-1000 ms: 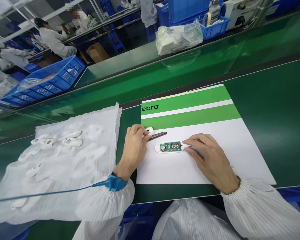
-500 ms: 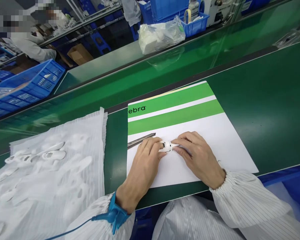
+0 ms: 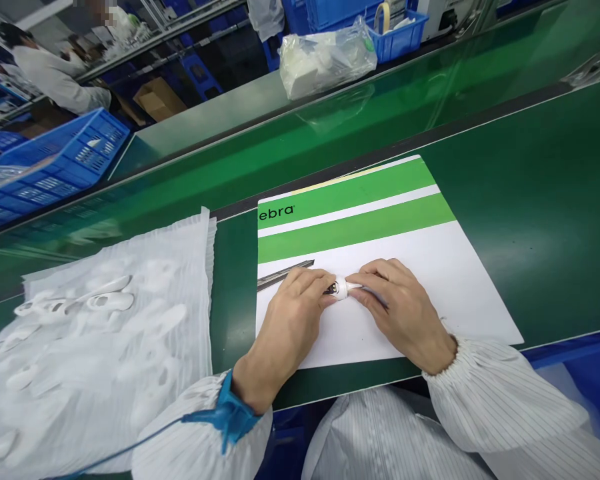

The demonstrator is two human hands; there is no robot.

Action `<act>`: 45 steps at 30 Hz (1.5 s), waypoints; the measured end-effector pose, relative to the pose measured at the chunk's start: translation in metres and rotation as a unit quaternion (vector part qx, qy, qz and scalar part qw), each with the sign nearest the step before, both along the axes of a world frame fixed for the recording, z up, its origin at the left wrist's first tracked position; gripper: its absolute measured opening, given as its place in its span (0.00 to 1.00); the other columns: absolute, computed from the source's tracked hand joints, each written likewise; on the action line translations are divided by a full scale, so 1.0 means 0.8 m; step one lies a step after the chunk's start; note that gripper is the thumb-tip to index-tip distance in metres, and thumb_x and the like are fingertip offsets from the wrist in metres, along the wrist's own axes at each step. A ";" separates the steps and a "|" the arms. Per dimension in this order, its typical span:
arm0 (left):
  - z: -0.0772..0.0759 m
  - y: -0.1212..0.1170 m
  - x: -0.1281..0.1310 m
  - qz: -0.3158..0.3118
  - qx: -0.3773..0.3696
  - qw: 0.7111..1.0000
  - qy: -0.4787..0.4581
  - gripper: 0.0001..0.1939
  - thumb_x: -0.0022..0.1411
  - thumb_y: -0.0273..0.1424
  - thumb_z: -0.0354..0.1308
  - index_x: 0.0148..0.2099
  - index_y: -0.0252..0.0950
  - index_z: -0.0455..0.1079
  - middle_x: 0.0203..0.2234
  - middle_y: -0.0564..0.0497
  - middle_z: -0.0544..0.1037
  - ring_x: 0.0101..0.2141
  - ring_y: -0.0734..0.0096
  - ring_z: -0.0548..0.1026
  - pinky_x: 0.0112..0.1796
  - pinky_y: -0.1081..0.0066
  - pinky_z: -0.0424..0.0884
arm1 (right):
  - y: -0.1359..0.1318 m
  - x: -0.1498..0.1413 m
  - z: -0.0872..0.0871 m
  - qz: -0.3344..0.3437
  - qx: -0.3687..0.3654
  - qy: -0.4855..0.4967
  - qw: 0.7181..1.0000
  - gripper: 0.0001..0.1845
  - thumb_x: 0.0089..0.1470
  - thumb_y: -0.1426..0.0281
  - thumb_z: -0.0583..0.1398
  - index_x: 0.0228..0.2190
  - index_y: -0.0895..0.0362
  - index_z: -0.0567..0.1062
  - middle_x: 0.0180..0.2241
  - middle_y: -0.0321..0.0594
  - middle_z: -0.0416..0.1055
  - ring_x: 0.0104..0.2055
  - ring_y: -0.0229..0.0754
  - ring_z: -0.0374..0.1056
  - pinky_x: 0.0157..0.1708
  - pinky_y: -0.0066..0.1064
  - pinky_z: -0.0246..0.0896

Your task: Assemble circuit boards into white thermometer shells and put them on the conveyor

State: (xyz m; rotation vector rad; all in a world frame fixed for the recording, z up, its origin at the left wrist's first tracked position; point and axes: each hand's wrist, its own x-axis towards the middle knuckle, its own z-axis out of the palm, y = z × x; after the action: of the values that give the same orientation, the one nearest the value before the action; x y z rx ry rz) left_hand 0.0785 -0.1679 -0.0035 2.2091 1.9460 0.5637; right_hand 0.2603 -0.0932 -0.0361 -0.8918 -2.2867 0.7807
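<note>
My left hand [image 3: 300, 310] is closed around a small white plastic device housing [image 3: 341, 288]; its fingers hide most of it. A dark window with a bit of circuit board shows between the fingertips. My right hand [image 3: 397, 303] pinches the narrow white end piece [image 3: 353, 286] at the housing's right. Both hands rest low over the white part of a green-and-white board [image 3: 380, 333]. Just behind my left hand lies a slim dark metal tool with a pointed tip [image 3: 283, 275]. A blue wrist strap [image 3: 235, 410] with a cord sits on my left wrist.
At left, several white shell parts [image 3: 111, 301] lie on a white foam sheet [image 3: 180, 360]. Beyond the green bench edge stand a blue crate [image 3: 93, 150], a clear plastic bag [image 3: 325, 63] and a small blue basket [image 3: 403, 39]. A person [image 3: 50, 73] works farther back.
My left hand has moved from beside the metal tool onto the housing, bringing a white cover over the exposed green circuit board. My right hand keeps its pinch on the end piece. The view has shifted.
</note>
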 end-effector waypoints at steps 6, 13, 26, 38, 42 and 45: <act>0.000 -0.001 -0.011 -0.005 -0.044 0.998 -0.044 0.15 0.65 0.27 0.57 0.54 0.39 0.70 0.49 0.48 0.75 0.51 0.61 0.70 0.51 0.58 0.72 | -0.002 -0.001 0.002 -0.012 0.004 -0.002 1.000 0.11 0.65 0.67 0.55 0.44 0.53 0.77 0.40 0.42 0.71 0.42 0.45 0.64 0.44 0.41 0.62; -0.004 -0.007 -0.009 0.038 -0.034 0.995 -0.081 0.16 0.65 0.26 0.57 0.55 0.40 0.70 0.50 0.49 0.73 0.52 0.63 0.68 0.53 0.59 0.69 | 0.002 0.005 0.009 -0.002 -0.009 0.003 1.000 0.12 0.65 0.67 0.55 0.45 0.53 0.78 0.39 0.40 0.72 0.42 0.44 0.64 0.43 0.38 0.63; 0.018 0.003 0.001 0.045 -0.085 0.991 -0.097 0.20 0.64 0.37 0.60 0.55 0.38 0.69 0.52 0.48 0.74 0.54 0.61 0.70 0.55 0.59 0.68 | -0.002 -0.020 0.006 0.024 0.049 -0.024 0.998 0.15 0.63 0.65 0.57 0.48 0.58 0.75 0.40 0.44 0.69 0.42 0.46 0.62 0.44 0.40 0.61; 0.018 0.016 -0.007 0.043 -0.115 0.986 -0.115 0.19 0.61 0.36 0.63 0.52 0.37 0.71 0.49 0.50 0.77 0.51 0.64 0.72 0.53 0.62 0.70 | -0.007 -0.026 0.011 0.001 0.111 -0.049 0.993 0.13 0.60 0.70 0.60 0.47 0.59 0.76 0.39 0.42 0.71 0.39 0.44 0.62 0.39 0.39 0.61; 0.018 0.016 -0.007 0.039 -0.109 0.988 -0.103 0.18 0.60 0.33 0.64 0.52 0.37 0.71 0.49 0.49 0.76 0.51 0.63 0.72 0.53 0.61 0.70 | -0.012 -0.028 0.009 -0.001 0.135 -0.025 0.991 0.14 0.60 0.74 0.60 0.47 0.65 0.76 0.37 0.45 0.72 0.38 0.43 0.63 0.39 0.35 0.64; 0.008 0.015 0.000 0.028 -0.072 0.993 -0.090 0.17 0.59 0.30 0.64 0.50 0.34 0.71 0.47 0.47 0.76 0.49 0.62 0.72 0.51 0.60 0.71 | -0.014 -0.028 0.007 -0.002 0.144 -0.028 0.989 0.14 0.60 0.75 0.60 0.47 0.66 0.76 0.37 0.45 0.73 0.39 0.43 0.64 0.39 0.34 0.65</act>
State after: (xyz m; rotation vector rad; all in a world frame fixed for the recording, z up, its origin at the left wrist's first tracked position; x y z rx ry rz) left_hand 0.0788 -0.1559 0.0032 1.9522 1.8986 0.5880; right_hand 0.2378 -0.1040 -0.0305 -0.7930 -2.3674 0.4125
